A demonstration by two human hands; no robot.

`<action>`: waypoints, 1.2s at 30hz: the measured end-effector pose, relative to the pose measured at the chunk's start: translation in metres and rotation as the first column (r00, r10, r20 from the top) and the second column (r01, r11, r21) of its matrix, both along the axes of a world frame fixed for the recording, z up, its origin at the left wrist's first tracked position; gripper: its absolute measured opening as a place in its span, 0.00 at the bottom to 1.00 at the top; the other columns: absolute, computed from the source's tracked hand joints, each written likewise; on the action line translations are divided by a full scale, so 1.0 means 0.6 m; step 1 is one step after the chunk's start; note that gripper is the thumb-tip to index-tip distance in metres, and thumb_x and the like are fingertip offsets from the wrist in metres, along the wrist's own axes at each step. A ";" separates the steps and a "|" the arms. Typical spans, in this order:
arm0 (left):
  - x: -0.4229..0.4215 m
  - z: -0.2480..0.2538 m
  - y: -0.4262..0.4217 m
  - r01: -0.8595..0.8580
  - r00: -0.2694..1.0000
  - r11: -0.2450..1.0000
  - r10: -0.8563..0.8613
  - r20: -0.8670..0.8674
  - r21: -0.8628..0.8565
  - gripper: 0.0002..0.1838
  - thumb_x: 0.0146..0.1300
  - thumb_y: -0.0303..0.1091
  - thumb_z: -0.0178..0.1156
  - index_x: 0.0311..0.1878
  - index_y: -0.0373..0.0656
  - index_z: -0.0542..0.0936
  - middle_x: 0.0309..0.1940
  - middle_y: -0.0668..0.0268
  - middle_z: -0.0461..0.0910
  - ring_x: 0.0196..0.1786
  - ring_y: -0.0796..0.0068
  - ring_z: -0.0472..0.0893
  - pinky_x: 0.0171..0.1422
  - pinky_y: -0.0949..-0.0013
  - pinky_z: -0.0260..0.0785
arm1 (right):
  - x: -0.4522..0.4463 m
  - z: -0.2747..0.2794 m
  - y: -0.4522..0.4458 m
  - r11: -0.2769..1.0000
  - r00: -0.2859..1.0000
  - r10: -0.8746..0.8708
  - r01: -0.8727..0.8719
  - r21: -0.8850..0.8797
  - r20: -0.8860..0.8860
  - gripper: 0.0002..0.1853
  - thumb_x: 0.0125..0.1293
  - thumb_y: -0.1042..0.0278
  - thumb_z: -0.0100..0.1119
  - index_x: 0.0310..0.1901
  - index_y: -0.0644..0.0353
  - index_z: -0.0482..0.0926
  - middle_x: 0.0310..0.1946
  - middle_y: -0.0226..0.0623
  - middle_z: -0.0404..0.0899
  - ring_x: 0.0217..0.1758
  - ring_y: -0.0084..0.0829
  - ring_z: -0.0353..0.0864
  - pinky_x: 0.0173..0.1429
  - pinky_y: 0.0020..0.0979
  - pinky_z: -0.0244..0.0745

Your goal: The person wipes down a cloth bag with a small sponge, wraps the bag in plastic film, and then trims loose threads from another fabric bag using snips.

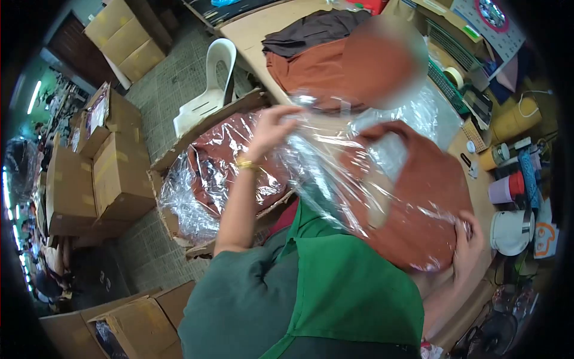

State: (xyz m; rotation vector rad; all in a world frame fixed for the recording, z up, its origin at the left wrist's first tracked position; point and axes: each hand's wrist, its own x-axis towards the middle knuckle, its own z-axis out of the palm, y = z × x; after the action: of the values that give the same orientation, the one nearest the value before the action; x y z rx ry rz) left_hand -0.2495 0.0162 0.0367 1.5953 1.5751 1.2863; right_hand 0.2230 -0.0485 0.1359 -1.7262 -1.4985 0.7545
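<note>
A rust-brown garment (430, 197) lies at the table edge in front of me, with a clear plastic bag (341, 173) spread over and around it. My left hand (272, 131), with a yellow band at the wrist, is raised on the left and pinches the stretched edge of the bag. On the other side, my right hand (469, 242) grips the lower right edge of the bagged garment, its thumb on top; some of its fingers are hidden. Beyond lies a pile of rust and dark brown garments (311, 60), partly covered by a blurred patch.
At my left stands an open carton (170, 224) holding plastic-wrapped garments (230, 161). A white plastic chair (209, 90) is behind it. Several cardboard boxes (122, 173) stand on the floor. Tape, a green basket (448, 87) and cups (505, 190) crowd the table's right side.
</note>
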 end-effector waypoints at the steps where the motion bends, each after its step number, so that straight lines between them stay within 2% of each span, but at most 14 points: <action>1: -0.061 0.018 -0.047 -0.157 0.987 0.986 0.158 0.024 -0.059 0.19 0.62 0.28 0.62 0.57 0.39 0.81 0.46 0.63 0.84 0.40 0.80 0.80 0.46 0.74 0.74 | -0.057 0.014 0.024 0.993 0.991 0.108 -0.103 0.056 -0.085 0.11 0.65 0.80 0.60 0.50 0.66 0.80 0.43 0.35 0.80 0.45 0.23 0.79 0.51 0.24 0.74; 2: -0.122 0.035 -0.095 -0.299 0.950 0.947 0.307 0.052 -0.120 0.18 0.62 0.28 0.64 0.57 0.38 0.82 0.48 0.62 0.85 0.44 0.79 0.81 0.49 0.73 0.75 | -0.112 0.014 0.045 0.954 0.952 0.262 -0.231 0.191 -0.158 0.11 0.65 0.80 0.60 0.48 0.66 0.81 0.41 0.34 0.80 0.43 0.22 0.79 0.49 0.23 0.74; 3: -0.184 0.022 -0.145 -0.401 0.902 0.914 0.406 0.146 -0.066 0.19 0.63 0.28 0.65 0.58 0.39 0.81 0.40 0.67 0.85 0.36 0.84 0.78 0.39 0.78 0.71 | -0.176 0.025 0.061 0.869 0.893 0.435 -0.382 0.315 -0.117 0.09 0.64 0.81 0.61 0.46 0.66 0.82 0.39 0.35 0.81 0.42 0.23 0.79 0.48 0.24 0.74; 5: -0.252 0.032 -0.249 -0.636 0.758 0.767 0.642 0.116 -0.089 0.19 0.64 0.29 0.65 0.58 0.39 0.81 0.27 0.80 0.74 0.25 0.91 0.63 0.27 0.82 0.53 | -0.295 0.021 0.084 0.719 0.795 0.606 -0.545 0.431 -0.006 0.10 0.61 0.80 0.63 0.45 0.66 0.83 0.39 0.42 0.82 0.41 0.32 0.82 0.47 0.30 0.76; 8: -0.374 -0.045 -0.394 -0.781 0.624 0.623 0.782 -0.014 -0.038 0.20 0.60 0.30 0.66 0.56 0.36 0.82 0.26 0.78 0.75 0.27 0.89 0.67 0.30 0.81 0.59 | -0.429 -0.045 0.127 0.516 0.587 0.806 -0.755 0.405 0.067 0.13 0.60 0.75 0.64 0.48 0.65 0.82 0.41 0.47 0.81 0.39 0.41 0.82 0.44 0.35 0.75; 9: -0.429 -0.101 -0.444 -0.824 0.566 0.565 0.814 -0.129 -0.050 0.19 0.60 0.33 0.67 0.54 0.39 0.83 0.35 0.69 0.81 0.31 0.80 0.76 0.37 0.72 0.69 | -0.477 -0.099 0.139 0.452 0.551 0.833 -0.730 0.513 0.051 0.13 0.61 0.74 0.64 0.48 0.65 0.82 0.40 0.47 0.80 0.40 0.45 0.82 0.45 0.37 0.76; 10: -0.428 -0.127 -0.462 -0.824 0.566 0.564 0.815 -0.129 -0.050 0.19 0.60 0.33 0.67 0.54 0.39 0.83 0.35 0.69 0.81 0.31 0.80 0.76 0.37 0.72 0.69 | -0.505 -0.110 0.141 0.472 0.508 0.860 -0.824 0.313 0.041 0.13 0.60 0.73 0.64 0.47 0.66 0.82 0.37 0.48 0.78 0.42 0.47 0.81 0.46 0.39 0.76; 12: -0.424 -0.152 -0.480 -0.978 0.187 0.192 0.660 -0.727 -0.077 0.27 0.61 0.41 0.67 0.63 0.45 0.78 0.59 0.53 0.76 0.55 0.60 0.79 0.59 0.57 0.71 | -0.547 -0.209 0.155 0.407 0.457 0.884 -0.856 0.318 0.099 0.16 0.59 0.72 0.65 0.50 0.65 0.80 0.41 0.47 0.76 0.42 0.50 0.80 0.47 0.42 0.76; 14: -0.313 -0.139 -0.408 -0.993 -0.073 0.042 0.532 -0.843 0.113 0.41 0.60 0.53 0.67 0.74 0.52 0.64 0.75 0.46 0.55 0.74 0.39 0.59 0.73 0.43 0.57 | -0.564 -0.261 0.150 0.369 0.440 0.848 -0.890 0.267 0.295 0.19 0.58 0.72 0.65 0.53 0.62 0.78 0.48 0.46 0.73 0.44 0.50 0.79 0.49 0.44 0.75; 18: -0.314 -0.366 -0.356 -0.845 0.535 0.357 0.519 -0.667 -0.399 0.58 0.51 0.72 0.64 0.79 0.56 0.51 0.75 0.35 0.44 0.77 0.32 0.46 0.77 0.38 0.46 | -0.512 -0.215 0.128 0.312 0.333 0.848 -0.943 0.118 0.413 0.19 0.58 0.72 0.65 0.52 0.58 0.77 0.52 0.43 0.72 0.52 0.48 0.78 0.55 0.43 0.75; 22: -0.303 -0.527 -0.276 -0.760 0.649 0.514 0.578 -0.495 -0.397 0.61 0.48 0.75 0.63 0.79 0.56 0.49 0.76 0.34 0.41 0.77 0.33 0.45 0.77 0.38 0.45 | -0.413 -0.150 0.122 0.457 0.448 0.847 -0.889 0.038 0.287 0.15 0.59 0.73 0.65 0.48 0.60 0.79 0.49 0.45 0.76 0.52 0.46 0.79 0.55 0.40 0.75; 28: -0.290 -0.480 -0.189 -0.693 0.717 0.497 0.403 -0.569 -0.522 0.62 0.46 0.75 0.64 0.80 0.62 0.45 0.80 0.49 0.36 0.79 0.40 0.42 0.70 0.23 0.45 | -0.255 -0.117 0.092 0.826 0.826 0.548 -0.559 0.075 0.133 0.12 0.59 0.82 0.60 0.46 0.63 0.81 0.45 0.41 0.78 0.44 0.35 0.81 0.49 0.32 0.76; 34: -0.392 -0.482 -0.245 -0.521 0.835 0.616 0.226 -0.502 -0.591 0.60 0.47 0.70 0.68 0.76 0.43 0.57 0.76 0.40 0.49 0.77 0.37 0.51 0.78 0.51 0.51 | -0.009 -0.196 0.102 0.972 0.963 0.097 -0.146 0.185 0.251 0.10 0.60 0.82 0.59 0.43 0.65 0.80 0.42 0.39 0.77 0.37 0.29 0.76 0.44 0.26 0.72; 36: -0.462 -0.486 -0.264 -0.377 0.925 0.667 0.310 -0.220 -0.643 0.43 0.56 0.56 0.68 0.69 0.36 0.70 0.62 0.42 0.74 0.66 0.51 0.74 0.71 0.59 0.63 | 0.035 -0.208 0.103 0.974 0.953 -0.030 -0.040 0.223 0.301 0.09 0.60 0.81 0.59 0.42 0.65 0.80 0.41 0.39 0.77 0.38 0.30 0.77 0.45 0.27 0.73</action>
State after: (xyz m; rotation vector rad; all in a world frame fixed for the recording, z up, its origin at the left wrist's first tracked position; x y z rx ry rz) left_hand -0.5268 -0.1422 -0.2551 0.9150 2.1565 0.6442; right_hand 0.2439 0.0131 0.0114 -1.7177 -1.7193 0.3109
